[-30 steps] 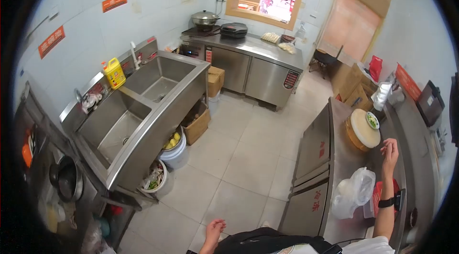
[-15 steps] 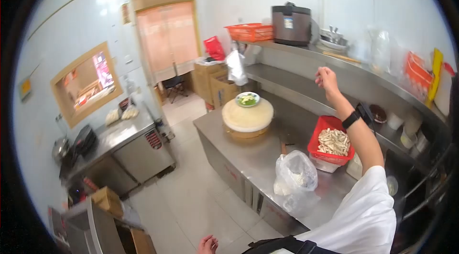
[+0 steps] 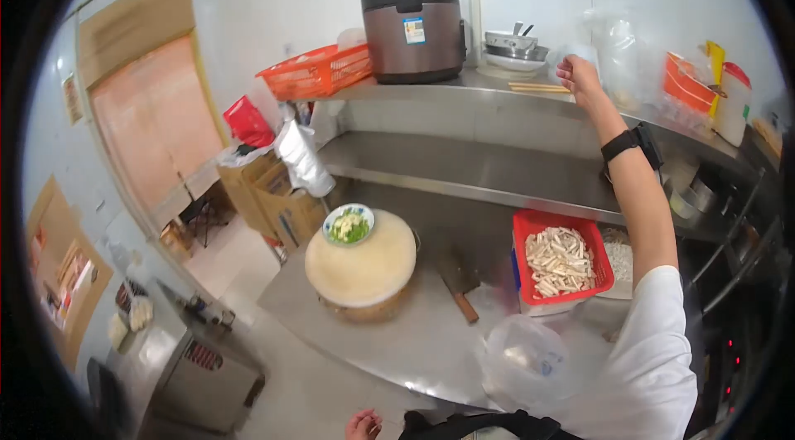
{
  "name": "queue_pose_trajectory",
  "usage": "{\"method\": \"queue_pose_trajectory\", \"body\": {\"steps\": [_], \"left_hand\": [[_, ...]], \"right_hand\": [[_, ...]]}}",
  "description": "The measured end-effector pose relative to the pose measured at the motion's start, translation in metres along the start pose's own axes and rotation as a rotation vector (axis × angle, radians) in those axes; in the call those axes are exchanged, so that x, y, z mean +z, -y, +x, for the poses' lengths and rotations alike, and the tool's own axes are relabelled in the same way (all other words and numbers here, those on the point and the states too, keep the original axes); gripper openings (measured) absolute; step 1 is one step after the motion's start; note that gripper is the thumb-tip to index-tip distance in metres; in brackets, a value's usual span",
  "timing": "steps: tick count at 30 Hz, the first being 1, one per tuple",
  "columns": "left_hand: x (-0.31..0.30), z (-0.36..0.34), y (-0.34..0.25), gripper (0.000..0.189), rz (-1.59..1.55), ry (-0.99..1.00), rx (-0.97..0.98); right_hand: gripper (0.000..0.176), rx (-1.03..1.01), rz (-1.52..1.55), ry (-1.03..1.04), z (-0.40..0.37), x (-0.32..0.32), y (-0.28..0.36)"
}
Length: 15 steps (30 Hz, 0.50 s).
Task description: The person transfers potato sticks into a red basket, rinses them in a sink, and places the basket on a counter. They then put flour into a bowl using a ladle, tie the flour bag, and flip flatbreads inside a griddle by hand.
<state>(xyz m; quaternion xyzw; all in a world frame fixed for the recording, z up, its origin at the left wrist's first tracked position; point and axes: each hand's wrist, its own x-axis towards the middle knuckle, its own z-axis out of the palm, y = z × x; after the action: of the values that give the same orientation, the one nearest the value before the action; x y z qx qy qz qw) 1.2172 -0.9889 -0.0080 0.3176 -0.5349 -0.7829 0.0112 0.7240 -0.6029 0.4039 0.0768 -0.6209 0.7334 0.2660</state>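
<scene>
My right hand (image 3: 581, 80) is raised at the upper shelf, fingers curled in and nothing visible in them. It overlaps the right end of a pair of wooden chopsticks (image 3: 537, 88) lying along the shelf edge. Just left of it stand stacked metal bowls (image 3: 512, 45) with utensils in them, and behind it is a clear plastic bag (image 3: 623, 59). Low at the bottom edge hangs my left hand (image 3: 363, 425), its fingers curled with nothing seen in them, close to my dark waist strap.
On the steel counter are a round chopping board (image 3: 360, 274) bearing a bowl of chopped greens (image 3: 349, 225), a cleaver (image 3: 460, 289), a red basket of pale cut strips (image 3: 561, 262) and a plastic bag (image 3: 526, 353). A large cooker (image 3: 414, 34) and an orange basket (image 3: 315, 74) occupy the shelf.
The view has turned right and come closer to the counter and shelf. My right hand has moved from above the counter to the chopsticks on the shelf; my left stays low.
</scene>
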Motion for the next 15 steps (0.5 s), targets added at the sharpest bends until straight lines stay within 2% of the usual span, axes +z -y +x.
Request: {"method": "queue_pose_trajectory", "body": {"steps": [3, 6, 8, 12, 15], "left_hand": [[-0.032, 0.050, -0.025, 0.041, 0.109, 0.105, 0.072], [-0.046, 0.091, -0.063, 0.040, 0.261, 0.139, 0.178], [-0.040, 0.102, -0.097, 0.038, 0.076, 0.004, -0.001], [-0.030, 0.132, -0.116, 0.035, 0.066, 0.012, -0.008], [-0.021, 0.139, -0.113, 0.035, 0.019, 0.016, -0.013]], "right_hand": [[0.024, 0.004, -0.033, -0.053, 0.028, 0.020, 0.001], [0.025, 0.093, -0.086, -0.048, 0.057, 0.042, -0.006], [0.038, 0.155, -0.111, -0.100, 0.077, 0.050, -0.022], [0.033, 0.197, -0.105, -0.178, 0.116, 0.061, -0.046], [0.030, 0.224, -0.070, -0.145, 0.141, 0.063, -0.061]]}}
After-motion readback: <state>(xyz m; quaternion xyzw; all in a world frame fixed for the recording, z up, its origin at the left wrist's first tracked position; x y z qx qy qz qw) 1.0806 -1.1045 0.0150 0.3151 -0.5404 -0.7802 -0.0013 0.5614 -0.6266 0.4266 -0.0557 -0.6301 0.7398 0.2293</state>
